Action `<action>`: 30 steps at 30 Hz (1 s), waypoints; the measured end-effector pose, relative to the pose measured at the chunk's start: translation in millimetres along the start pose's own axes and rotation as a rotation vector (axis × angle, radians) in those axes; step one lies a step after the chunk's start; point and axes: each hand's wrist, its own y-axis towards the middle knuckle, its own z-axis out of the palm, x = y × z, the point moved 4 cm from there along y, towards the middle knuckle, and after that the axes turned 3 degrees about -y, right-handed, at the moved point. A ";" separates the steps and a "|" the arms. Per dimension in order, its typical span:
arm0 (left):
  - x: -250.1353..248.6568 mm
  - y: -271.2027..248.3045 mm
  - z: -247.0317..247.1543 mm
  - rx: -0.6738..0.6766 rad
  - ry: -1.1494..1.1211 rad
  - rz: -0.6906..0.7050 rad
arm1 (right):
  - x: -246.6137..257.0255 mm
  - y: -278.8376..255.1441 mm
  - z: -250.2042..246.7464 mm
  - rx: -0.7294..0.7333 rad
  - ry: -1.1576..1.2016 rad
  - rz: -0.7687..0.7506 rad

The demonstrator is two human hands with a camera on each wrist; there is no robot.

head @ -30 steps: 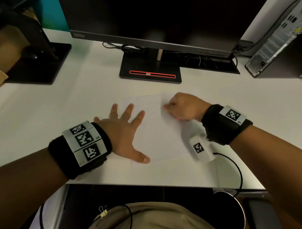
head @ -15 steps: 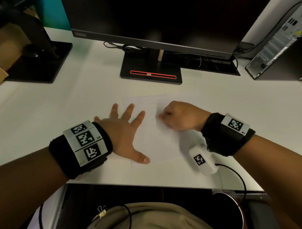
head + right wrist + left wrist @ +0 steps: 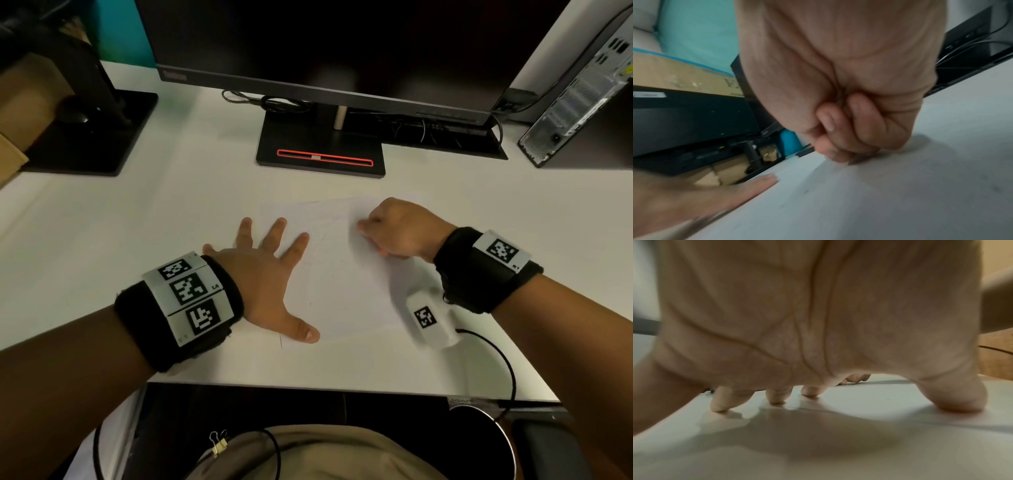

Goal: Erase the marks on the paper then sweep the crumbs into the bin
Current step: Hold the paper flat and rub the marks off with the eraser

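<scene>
white paper (image 3: pixel 346 294), faint marks, flat on desk (image 3: pixel 137 240)

white desk (image 3: pixel 102 240), black monitor (image 3: pixel 325 44), teal wall (image 3: pixel 123 31)

Left wristband (image 3: pixel 186 297): black-and-white square code tags; small print beside the middle tag reads "L4".
Right wristband (image 3: pixel 501 251): one square code tag; print too small to read.
Monitor (image 3: pixel 174 76) bezel: logo too blurred to read.
Cardboard box (image 3: pixel 694 78): dark lettering, cut off, unreadable.
</scene>
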 end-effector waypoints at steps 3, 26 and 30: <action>0.2 1.5 0.1 0.001 -0.002 -0.002 | 20.1 -12.7 22.2 0.092 -0.126 -0.167; -0.3 1.3 -0.4 -0.016 -0.007 0.009 | 29.4 -1.9 15.2 0.097 -0.151 -0.163; 0.1 1.1 0.5 -0.016 -0.013 0.005 | 38.5 -9.7 25.7 0.100 -0.188 -0.240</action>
